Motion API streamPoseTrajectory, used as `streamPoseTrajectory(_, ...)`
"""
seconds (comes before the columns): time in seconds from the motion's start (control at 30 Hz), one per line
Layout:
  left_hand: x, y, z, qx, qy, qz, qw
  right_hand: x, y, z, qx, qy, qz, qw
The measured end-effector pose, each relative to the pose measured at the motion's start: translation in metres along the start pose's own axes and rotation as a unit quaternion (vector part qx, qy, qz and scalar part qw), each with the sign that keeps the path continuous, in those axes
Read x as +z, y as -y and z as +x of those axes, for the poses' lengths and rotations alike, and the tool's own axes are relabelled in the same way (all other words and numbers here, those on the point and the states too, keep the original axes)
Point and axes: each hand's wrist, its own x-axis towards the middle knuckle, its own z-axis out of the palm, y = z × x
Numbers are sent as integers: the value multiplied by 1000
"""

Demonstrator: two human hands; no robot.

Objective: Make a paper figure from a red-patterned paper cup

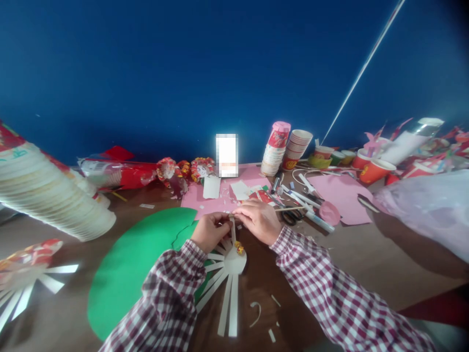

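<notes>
A paper cup cut into long white strips lies spread out in front of me, with a small yellow and red curled piece near its base. My left hand has its fingers pinched on one upright strip at the far side of the cup. Beside it, my right hand has its fingers pressed together at the top of that same strip. A thin wooden stick sticks out to the right from under my right hand. Part of the cup is hidden behind my left hand and sleeve.
Left of the hands lies green paper, with a big cup stack beyond. Pink paper, black scissors, pens and more stacked cups stand or lie farther back. A plastic bag is at right.
</notes>
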Motion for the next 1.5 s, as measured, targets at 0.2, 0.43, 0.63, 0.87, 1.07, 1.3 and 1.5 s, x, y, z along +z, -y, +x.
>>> streamPoseTrajectory(0.2, -2, -4, 0, -28, 4, 2, 1000, 1, 1, 1, -14, -8, -15, 1000)
streamPoseTrajectory(0.43, -3, -2, -1, -16, 0, -43, 999, 1, 0, -1, -30, -16, -18, 999)
streamPoseTrajectory(0.63, -2, 0, -2, -24, -19, -49, 998, 0, 2, 0, -39, -16, -34, 999)
streamPoseTrajectory(0.87, -5, 7, 2, -1, -3, -9, 1000, 0, 4, 0, -38, -23, -38, 998)
streamPoseTrajectory(1.07, -5, 7, 2, 1, -4, 1, 1000, 1, 5, 0, -38, -23, -38, 998)
streamPoseTrajectory(1.3, -4, 5, 1, -4, -4, -10, 1000, 2, 3, 0, -49, -30, -36, 998)
streamPoseTrajectory(1.5, -3, 3, 1, -16, -10, -29, 999, 2, 2, 0, -48, -28, -35, 998)
